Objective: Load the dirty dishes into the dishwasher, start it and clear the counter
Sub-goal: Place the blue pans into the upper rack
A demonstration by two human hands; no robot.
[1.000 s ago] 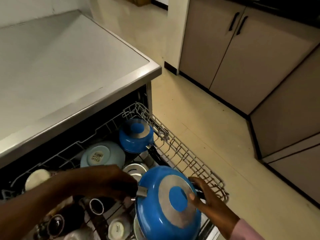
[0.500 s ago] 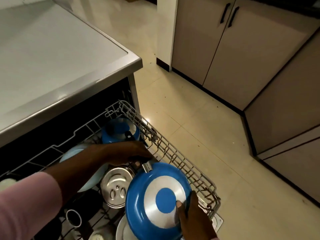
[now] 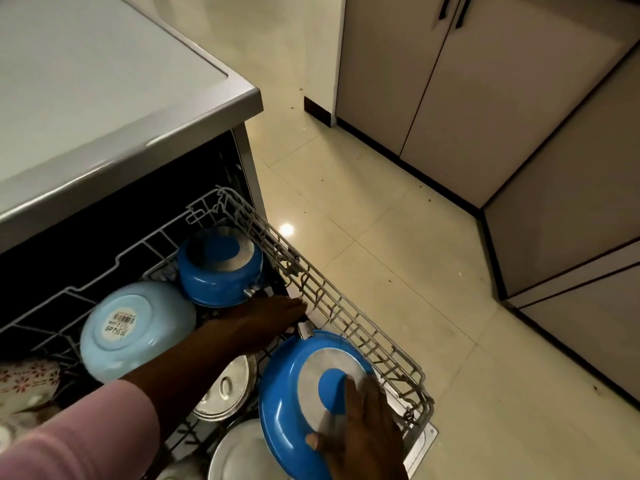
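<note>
Blue pan (image 3: 294, 386) upside down in pulled-out dishwasher rack (image 3: 349, 327), at 5 o'clock of frame. Right hand (image 3: 360, 434) flat on pan base, fingers straight, pressing. Left hand (image 3: 266, 320) at pan handle bracket, 12 o'clock of pan; grip there hidden, cannot tell. Blue pot (image 3: 221, 268) inverted at 11 o'clock of pan, light-blue bowl (image 3: 135, 327) at 9 o'clock. Steel lid (image 3: 228, 389) just beside pan.

Two blue pans (image 3: 311, 393), one bowl (image 3: 136, 329).
</note>
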